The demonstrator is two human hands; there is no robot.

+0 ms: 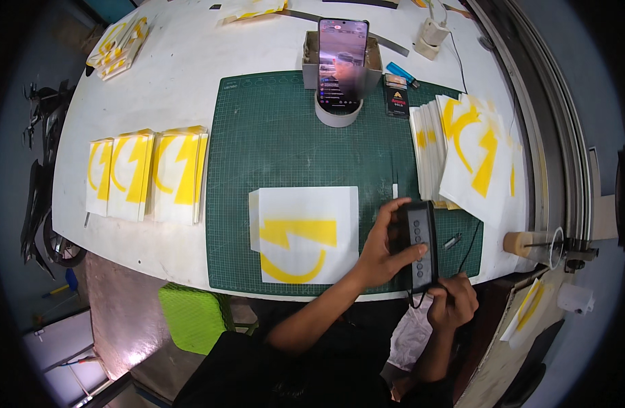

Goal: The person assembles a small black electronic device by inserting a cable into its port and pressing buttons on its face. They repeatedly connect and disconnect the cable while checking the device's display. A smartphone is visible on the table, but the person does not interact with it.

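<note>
My left hand [380,251] is wrapped round a black box-shaped device [426,228] with a row of round buttons, its thumb lying across the button face. The device is upright over the right front of the green cutting mat [278,136]. At its lower end my right hand [454,302] is closed, fingers pinched at a thin black cord [470,250]; the exact grip is partly hidden. Left of my hands, a white paper piece [309,204] with a yellow printed shape lies flat on the mat, a narrow flap along its left edge.
A phone [342,64] stands in a round white holder [338,115]. Beside it are a small black pack [396,98] and a blue lighter [402,73]. Yellow-printed stacks lie left [180,170] and right [472,149]. A cup [533,245] stands at the right edge.
</note>
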